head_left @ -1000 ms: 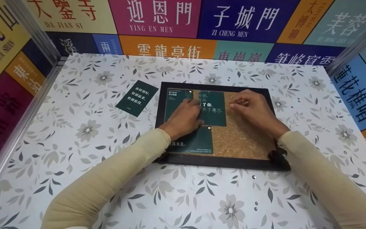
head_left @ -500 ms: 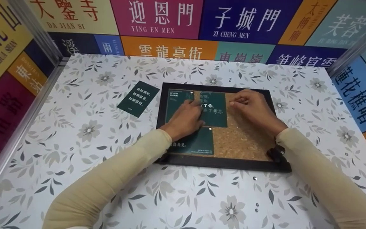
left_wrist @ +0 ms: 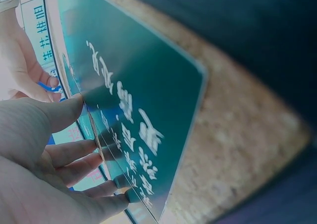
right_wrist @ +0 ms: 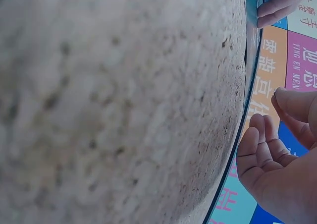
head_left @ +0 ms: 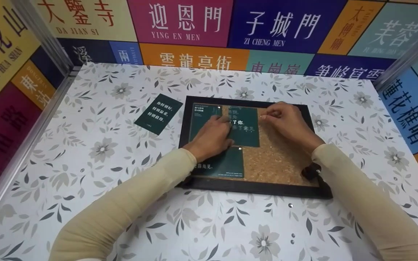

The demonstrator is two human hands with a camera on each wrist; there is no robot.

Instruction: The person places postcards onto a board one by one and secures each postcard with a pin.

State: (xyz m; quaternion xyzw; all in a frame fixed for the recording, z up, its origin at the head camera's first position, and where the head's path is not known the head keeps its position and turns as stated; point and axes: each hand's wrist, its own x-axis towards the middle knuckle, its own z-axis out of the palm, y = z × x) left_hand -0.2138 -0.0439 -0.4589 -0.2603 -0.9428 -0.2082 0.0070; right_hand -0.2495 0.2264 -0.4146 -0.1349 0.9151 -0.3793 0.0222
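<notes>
Sleeves: beige fabric sleeves [head_left: 122, 203], reaching in from board's near side.
Board: black-framed rect. cork board [head_left: 276, 165], flat on tbl.
Near card: dark green rect. card w/ white txt [head_left: 219, 167], board's near L corner; small shiny stud [head_left: 240, 148] at its far R corner.
L hand: left hand [head_left: 212, 137] over board's L half; fingers slightly apart, tips resting on green card, thumb out to side.
R hand: right hand [head_left: 289, 121] over board's far R part; thumb + forefinger pinching tiny object [right_wrist: 275, 92], too small to ID; other fingers curled.
Far cards: dark green far-L card [head_left: 199, 121] in board's far L corner; dark green mid card [head_left: 247, 138] w/ white + grey txt to its R, just beside R fingertips.
Loose card: dark green card w/ 3 white txt rows [head_left: 158, 114], on tbl L of board, slanted.
Tbl: white floral tbl [head_left: 102, 149], under board.
Wall: multicolour panels w/ Chinese chars [head_left: 180, 23], beyond board.
</notes>
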